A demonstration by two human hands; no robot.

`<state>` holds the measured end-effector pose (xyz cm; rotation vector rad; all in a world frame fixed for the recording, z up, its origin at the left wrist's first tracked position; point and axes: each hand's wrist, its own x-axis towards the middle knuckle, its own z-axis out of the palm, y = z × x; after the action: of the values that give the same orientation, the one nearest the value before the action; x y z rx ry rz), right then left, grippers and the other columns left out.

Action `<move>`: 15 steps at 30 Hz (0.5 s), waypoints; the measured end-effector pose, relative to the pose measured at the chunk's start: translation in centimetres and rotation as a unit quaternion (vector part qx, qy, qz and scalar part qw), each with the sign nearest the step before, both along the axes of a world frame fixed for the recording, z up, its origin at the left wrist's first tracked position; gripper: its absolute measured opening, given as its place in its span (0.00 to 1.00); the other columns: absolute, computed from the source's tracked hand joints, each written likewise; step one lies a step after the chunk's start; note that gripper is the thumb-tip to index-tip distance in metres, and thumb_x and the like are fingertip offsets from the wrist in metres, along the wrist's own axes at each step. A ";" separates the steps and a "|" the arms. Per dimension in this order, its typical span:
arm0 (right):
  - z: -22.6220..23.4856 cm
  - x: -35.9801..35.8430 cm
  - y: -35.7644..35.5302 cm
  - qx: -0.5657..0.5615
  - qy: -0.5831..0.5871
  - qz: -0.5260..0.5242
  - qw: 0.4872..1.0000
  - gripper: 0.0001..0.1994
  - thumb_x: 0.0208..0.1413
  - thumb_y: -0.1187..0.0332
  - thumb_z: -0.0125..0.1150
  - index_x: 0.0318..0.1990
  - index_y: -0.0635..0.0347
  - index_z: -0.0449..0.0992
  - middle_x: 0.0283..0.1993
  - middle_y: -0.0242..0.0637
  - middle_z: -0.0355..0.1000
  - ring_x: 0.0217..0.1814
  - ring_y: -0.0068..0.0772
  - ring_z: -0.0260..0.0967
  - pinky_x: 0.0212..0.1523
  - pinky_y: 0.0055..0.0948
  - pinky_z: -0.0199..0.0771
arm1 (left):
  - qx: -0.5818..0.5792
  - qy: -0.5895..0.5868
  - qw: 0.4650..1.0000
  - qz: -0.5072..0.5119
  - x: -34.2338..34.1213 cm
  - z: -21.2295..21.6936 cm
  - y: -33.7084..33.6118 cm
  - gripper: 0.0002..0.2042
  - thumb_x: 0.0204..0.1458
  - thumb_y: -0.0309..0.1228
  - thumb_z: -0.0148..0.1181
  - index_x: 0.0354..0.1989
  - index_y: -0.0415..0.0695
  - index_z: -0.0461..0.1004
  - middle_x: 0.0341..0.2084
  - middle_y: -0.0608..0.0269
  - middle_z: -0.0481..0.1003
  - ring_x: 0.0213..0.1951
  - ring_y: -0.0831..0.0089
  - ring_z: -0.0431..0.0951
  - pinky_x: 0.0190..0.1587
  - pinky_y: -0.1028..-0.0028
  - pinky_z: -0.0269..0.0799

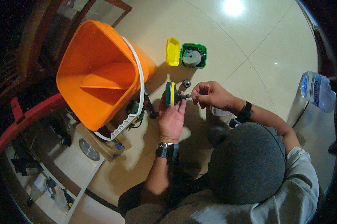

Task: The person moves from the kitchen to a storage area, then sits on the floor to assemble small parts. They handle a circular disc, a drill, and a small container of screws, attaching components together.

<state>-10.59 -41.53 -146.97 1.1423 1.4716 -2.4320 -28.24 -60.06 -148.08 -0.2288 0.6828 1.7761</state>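
Observation:
My left hand (171, 121) is palm up, its fingers closed round a round scrubbing pad (169, 93). The pad has a green face, a yellow band and a dark backing, and it stands on edge. A thin metal shank (187, 96) sticks out of the backing to the right. Fingertips of my right hand (209, 95) pinch the end of that shank. Just beyond the shank, a small round metal piece (186, 83), like a drill chuck, rests on the floor. Left of my left wrist lies a dark green and black power tool (133, 111), partly hidden by the bucket handle.
A large orange bucket (101, 67) with a white handle (141, 80) stands at the left. Beyond my hands is a green box (205, 56) with its yellow lid (172, 51) open and small parts inside. Clear plastic bottles (317, 91) are at the right. A tool-filled shelf (82, 183) is lower left.

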 end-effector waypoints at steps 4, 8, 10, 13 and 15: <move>-0.2 -0.2 -0.4 -0.018 -0.002 0.006 1.000 0.06 0.74 0.68 0.71 0.50 0.60 0.85 0.38 0.28 0.85 0.31 0.19 0.80 0.31 0.25 0.77 | -0.034 0.019 0.999 -0.017 0.8 -0.1 -0.3 0.29 0.70 0.19 0.68 0.79 0.45 0.72 0.75 0.50 0.76 0.80 0.52 0.73 0.83 0.49 0.70; -0.1 -0.4 -0.5 -0.008 -0.009 0.027 1.000 0.06 0.74 0.68 0.71 0.49 0.60 0.85 0.37 0.29 0.84 0.32 0.21 0.80 0.31 0.26 0.78 | -0.062 0.000 0.998 -0.012 1.0 -0.6 -0.5 0.29 0.73 0.17 0.63 0.81 0.47 0.70 0.72 0.51 0.79 0.77 0.55 0.77 0.80 0.51 0.75; 0.1 -0.4 -0.5 -0.007 -0.006 0.048 0.999 0.06 0.74 0.68 0.71 0.49 0.61 0.85 0.36 0.29 0.84 0.32 0.21 0.81 0.32 0.26 0.79 | -0.069 -0.009 0.998 -0.008 1.0 -0.9 -0.6 0.26 0.74 0.19 0.63 0.79 0.46 0.71 0.71 0.52 0.79 0.75 0.56 0.79 0.79 0.53 0.76; 0.3 -0.4 -0.6 -0.026 0.014 0.071 0.997 0.08 0.73 0.69 0.75 0.52 0.61 0.84 0.37 0.29 0.84 0.34 0.21 0.82 0.33 0.26 0.80 | -0.084 0.006 0.996 -0.011 0.9 -1.4 -0.9 0.22 0.76 0.25 0.64 0.77 0.42 0.73 0.68 0.52 0.81 0.71 0.58 0.81 0.76 0.56 0.79; 0.3 -0.4 -1.0 -0.050 0.050 0.052 0.996 0.11 0.71 0.69 0.78 0.53 0.61 0.83 0.37 0.30 0.84 0.35 0.21 0.82 0.33 0.26 0.81 | -0.129 0.017 0.991 -0.019 0.6 -1.7 -1.1 0.22 0.77 0.29 0.65 0.76 0.39 0.73 0.66 0.49 0.81 0.70 0.57 0.81 0.74 0.58 0.80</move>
<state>-10.98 -42.50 -146.68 0.9135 1.3788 -2.4930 -27.68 -61.13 -149.77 -0.3575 0.9361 1.6573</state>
